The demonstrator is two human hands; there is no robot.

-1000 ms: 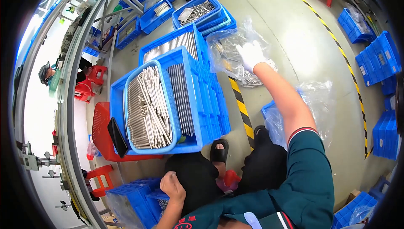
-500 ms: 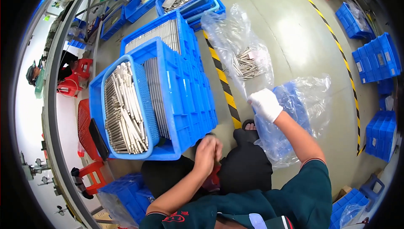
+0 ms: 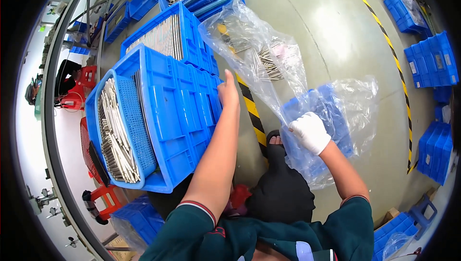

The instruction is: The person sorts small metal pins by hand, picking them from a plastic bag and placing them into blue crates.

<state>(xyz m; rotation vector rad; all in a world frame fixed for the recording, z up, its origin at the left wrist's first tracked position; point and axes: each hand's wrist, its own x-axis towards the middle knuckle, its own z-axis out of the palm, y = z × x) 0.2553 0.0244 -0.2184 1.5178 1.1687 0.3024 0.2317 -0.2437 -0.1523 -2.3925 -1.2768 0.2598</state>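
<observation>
My right hand (image 3: 309,132), in a white glove, is closed on the gathered end of a clear plastic bag (image 3: 259,85). The bag stretches away over the floor with thin metal rods (image 3: 269,64) inside. My bare left hand (image 3: 229,90) is raised beside the stacked blue crates (image 3: 177,102), left of the bag. One of its digits points up; the others are partly hidden, and nothing shows in it. Under and beside my right hand lies another clear plastic bag (image 3: 362,109) with something flat and blue (image 3: 331,112) beneath or within it.
A blue perforated basket (image 3: 134,117) of metal rods sits tilted in the top crate. Behind it, another crate holds neat rows of rods (image 3: 158,37). Black-and-yellow tape (image 3: 254,117) marks the floor. More blue crates (image 3: 432,64) stand at the right. A red stool (image 3: 103,198) is at the left.
My left hand has gone from my lap up and forward to beside the crates. My right hand has shifted slightly nearer, keeping the bag's end. The bag looks more drawn out.
</observation>
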